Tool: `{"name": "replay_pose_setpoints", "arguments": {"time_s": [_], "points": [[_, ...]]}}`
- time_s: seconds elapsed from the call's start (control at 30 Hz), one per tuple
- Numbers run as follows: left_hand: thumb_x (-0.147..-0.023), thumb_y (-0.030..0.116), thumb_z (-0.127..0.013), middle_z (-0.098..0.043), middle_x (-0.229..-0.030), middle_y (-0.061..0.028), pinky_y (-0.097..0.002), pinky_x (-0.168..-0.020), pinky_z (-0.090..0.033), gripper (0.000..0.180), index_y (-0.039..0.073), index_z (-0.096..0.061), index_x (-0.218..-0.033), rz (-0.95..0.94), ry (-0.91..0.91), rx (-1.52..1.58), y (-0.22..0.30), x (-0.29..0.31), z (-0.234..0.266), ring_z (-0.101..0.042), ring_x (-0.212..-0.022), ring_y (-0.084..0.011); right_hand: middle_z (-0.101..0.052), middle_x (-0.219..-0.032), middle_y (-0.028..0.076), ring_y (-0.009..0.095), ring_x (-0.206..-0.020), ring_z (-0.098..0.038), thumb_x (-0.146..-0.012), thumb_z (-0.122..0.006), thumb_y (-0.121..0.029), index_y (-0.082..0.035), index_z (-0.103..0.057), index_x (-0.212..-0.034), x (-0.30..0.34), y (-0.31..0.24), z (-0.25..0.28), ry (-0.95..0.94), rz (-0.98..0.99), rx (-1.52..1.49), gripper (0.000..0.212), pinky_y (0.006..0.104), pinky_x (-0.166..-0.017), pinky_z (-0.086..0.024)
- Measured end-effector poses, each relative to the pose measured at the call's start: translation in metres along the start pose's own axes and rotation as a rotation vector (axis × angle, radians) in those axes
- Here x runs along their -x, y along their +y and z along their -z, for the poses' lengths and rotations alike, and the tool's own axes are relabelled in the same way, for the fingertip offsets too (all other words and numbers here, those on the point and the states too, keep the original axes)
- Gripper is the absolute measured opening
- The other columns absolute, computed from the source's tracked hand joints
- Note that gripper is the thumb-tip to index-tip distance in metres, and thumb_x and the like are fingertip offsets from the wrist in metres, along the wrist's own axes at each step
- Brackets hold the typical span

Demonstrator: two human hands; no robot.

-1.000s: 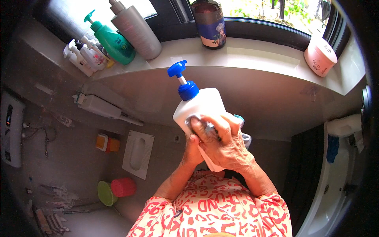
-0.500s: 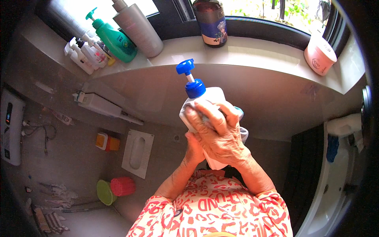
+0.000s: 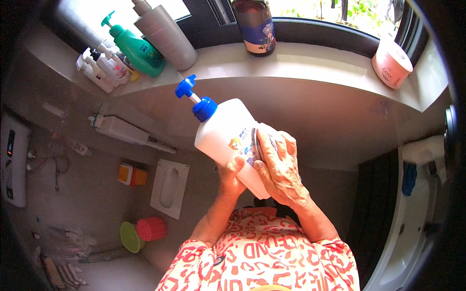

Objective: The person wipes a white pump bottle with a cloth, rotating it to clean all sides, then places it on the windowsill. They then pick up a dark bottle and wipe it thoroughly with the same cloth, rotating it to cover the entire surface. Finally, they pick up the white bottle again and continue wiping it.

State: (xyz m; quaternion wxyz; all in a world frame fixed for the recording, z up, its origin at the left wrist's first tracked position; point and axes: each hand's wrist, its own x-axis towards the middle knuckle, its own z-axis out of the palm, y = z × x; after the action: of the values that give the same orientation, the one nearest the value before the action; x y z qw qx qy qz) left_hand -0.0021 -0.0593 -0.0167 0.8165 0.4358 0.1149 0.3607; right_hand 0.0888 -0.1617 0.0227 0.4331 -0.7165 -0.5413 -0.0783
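Note:
A white pump bottle (image 3: 225, 133) with a blue pump head (image 3: 186, 87) is held tilted in front of me, its top leaning to the left. My left hand (image 3: 230, 178) grips it low on the left side, thumb on the front. Against its right side lies my right hand (image 3: 281, 169), fingers bent together over what looks like a grey cloth (image 3: 257, 144). Most of that cloth is hidden under the fingers. Part of the bottle's printed label shows beside it.
Along the windowsill (image 3: 310, 60) stand a green pump bottle (image 3: 141, 53), a tall grey bottle (image 3: 167, 39), a dark brown bottle (image 3: 255, 31) and a pink jar (image 3: 391, 65). Below are a squat toilet (image 3: 170, 189), a red basket (image 3: 151, 228) and a green basin (image 3: 131, 237).
The bottle has tilted further left, and its front now shows more. My right hand has slid off the front to the right side, with the grey cloth under its fingers.

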Motion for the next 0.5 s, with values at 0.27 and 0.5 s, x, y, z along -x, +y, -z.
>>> {"name": "replay_pose_setpoints", "arguments": {"time_s": [0.27,0.5], "points": [[-0.076,0.037,-0.059,-0.051,-0.112,-0.0160,-0.0373,-0.086,-0.048,0.071,-0.004,-0.034,-0.126,-0.082,0.080,0.021,0.010,0.000,0.000,-0.055,-0.100,-0.0250,-0.045,-0.122,0.020,0.034,-0.112,-0.039,-0.084,-0.052,-0.015,0.002,-0.039,-0.130,0.032,0.022,0.000,-0.069,-0.109,-0.208,0.050,0.0435,-0.100,-0.028],[-0.078,0.039,-0.060,-0.050,-0.113,-0.0143,-0.0370,-0.087,-0.047,0.069,-0.002,-0.033,-0.128,-0.099,0.044,0.042,0.010,0.000,-0.014,-0.054,-0.102,-0.0240,-0.044,-0.126,0.019,0.033,-0.109,-0.041,-0.075,-0.060,-0.011,0.001,-0.045,-0.127,0.038,0.017,-0.003,0.042,-0.015,0.075,0.056,0.0442,-0.094,-0.032]]}}
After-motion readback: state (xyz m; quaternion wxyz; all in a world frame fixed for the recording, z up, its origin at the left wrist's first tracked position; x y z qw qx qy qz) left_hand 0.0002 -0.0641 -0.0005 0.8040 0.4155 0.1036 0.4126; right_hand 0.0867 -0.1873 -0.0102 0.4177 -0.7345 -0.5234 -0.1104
